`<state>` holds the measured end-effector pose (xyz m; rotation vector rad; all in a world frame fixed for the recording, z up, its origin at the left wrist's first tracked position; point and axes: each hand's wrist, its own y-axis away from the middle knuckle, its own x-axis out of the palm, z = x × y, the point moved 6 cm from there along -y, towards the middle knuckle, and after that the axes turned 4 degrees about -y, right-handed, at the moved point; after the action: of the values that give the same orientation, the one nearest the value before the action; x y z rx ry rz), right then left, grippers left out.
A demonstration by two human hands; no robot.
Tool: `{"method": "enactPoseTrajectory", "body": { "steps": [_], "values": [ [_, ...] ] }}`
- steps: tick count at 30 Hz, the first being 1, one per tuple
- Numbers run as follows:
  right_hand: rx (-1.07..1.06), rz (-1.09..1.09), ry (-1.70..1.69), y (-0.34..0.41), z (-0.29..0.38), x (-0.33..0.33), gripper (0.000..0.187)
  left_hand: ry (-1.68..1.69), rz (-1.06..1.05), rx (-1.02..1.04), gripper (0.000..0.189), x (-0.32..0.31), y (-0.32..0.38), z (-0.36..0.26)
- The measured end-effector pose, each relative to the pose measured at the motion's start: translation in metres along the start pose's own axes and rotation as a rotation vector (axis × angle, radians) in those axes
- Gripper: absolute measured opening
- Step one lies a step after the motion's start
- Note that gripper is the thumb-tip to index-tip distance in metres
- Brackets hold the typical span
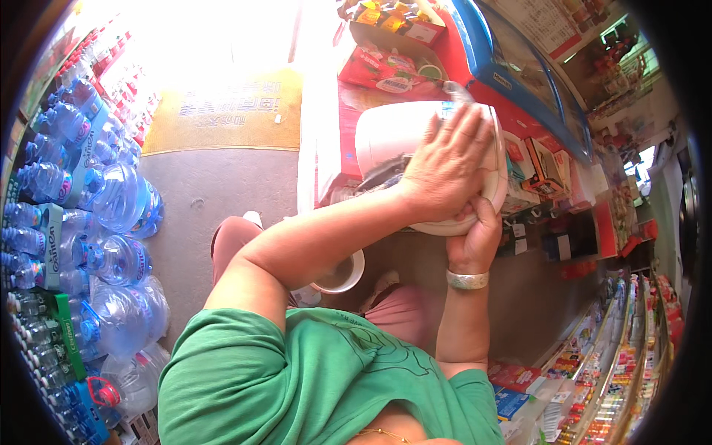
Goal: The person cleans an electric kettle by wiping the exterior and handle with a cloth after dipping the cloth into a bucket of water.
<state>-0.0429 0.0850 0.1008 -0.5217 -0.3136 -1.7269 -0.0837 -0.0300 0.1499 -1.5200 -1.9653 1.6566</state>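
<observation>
A white rounded plastic housing (384, 125) stands in front of me to the right, tilted, with a thick rim on its right side. I cannot tell what appliance it belongs to. My left hand (445, 158) lies flat across its face, fingers stretched out and nothing seen in them. Below it, my right hand (478, 228), a bracelet at the wrist, grips the lower right rim. A dark blurred part (386, 172) shows beside the left wrist; its detail is unclear. Between my legs on the floor is a white bucket (360, 272) holding murky liquid, partly behind my left forearm.
Large water bottles (125, 200) and bottle packs (53, 245) line the left side. A yellow doormat (222, 125) lies at the bright doorway. A blue-framed chest freezer (484, 61) and red cartons (389, 72) stand ahead. Goods-filled shelves (601, 356) are at lower right.
</observation>
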Motion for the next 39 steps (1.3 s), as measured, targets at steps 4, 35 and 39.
{"method": "enactPoseTrajectory", "body": {
  "steps": [4,35,39],
  "values": [
    [0.003,0.034,0.194,0.011,0.004,0.029,0.065,0.181,0.029,0.155,0.069,-0.017,-0.037,-0.006],
    [-0.028,0.271,0.507,-0.015,0.031,0.000,0.041,0.435,-0.075,-0.157,0.042,-0.050,0.030,0.078],
    [-0.070,0.302,0.641,-0.013,0.024,0.001,0.045,0.804,0.382,-0.622,0.040,0.022,0.061,0.170]
  ]
}}
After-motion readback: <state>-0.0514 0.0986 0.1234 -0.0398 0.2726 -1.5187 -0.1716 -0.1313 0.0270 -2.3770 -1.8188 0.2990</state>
